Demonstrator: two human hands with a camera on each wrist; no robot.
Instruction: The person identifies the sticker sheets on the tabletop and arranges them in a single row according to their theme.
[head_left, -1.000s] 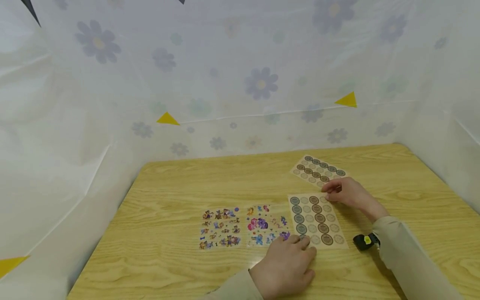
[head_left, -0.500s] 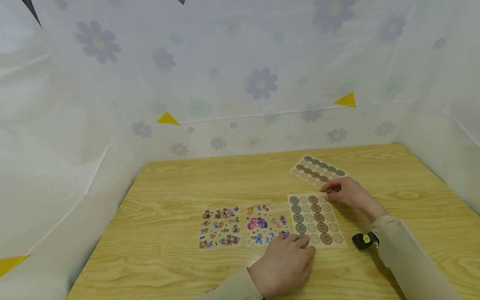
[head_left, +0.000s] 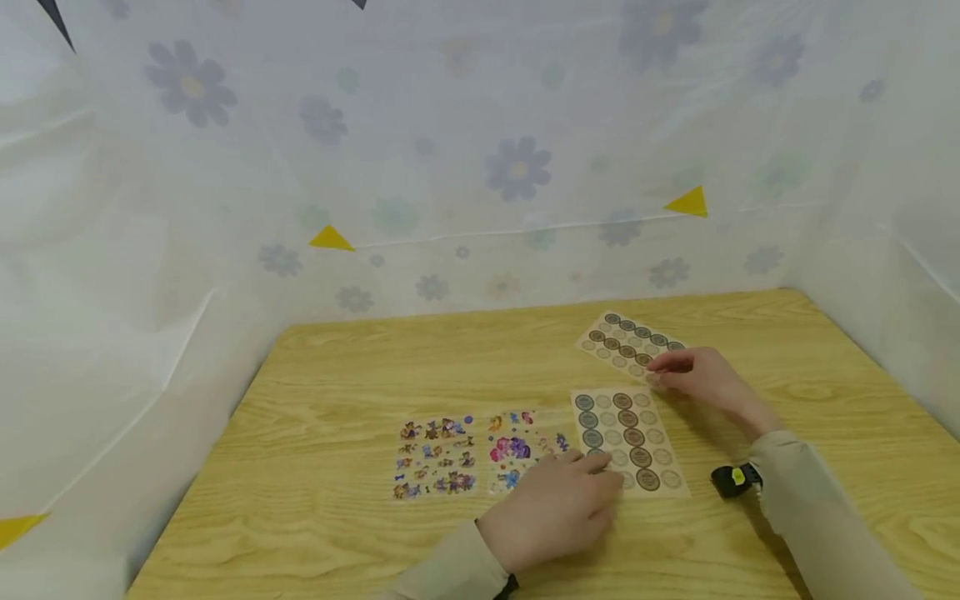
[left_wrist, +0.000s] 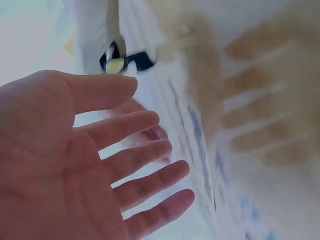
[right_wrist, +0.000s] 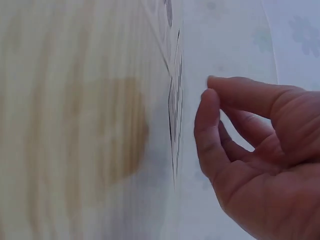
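Two beige sheets of round stickers lie on the right half of the table. The near one is nearly straight, while the far one is slanted. My left hand hovers over the near sheet's left edge and covers part of the pony sticker sheet; its fingers are straight and spread, holding nothing. At the far sheet's near right corner is my right hand. Its thumb and index fingertips are close together, with nothing visible between them. Contact with the sheet cannot be made out.
A clear sheet of cartoon dog stickers lies left of the pony sheet. A black strap with a yellow mark sits on the right wrist. Flowered white curtains surround the wooden table at the back and sides.
My right hand has moved from the near sheet's far right corner to the far sheet. My left hand has lifted off the near sheet and shifted slightly left.
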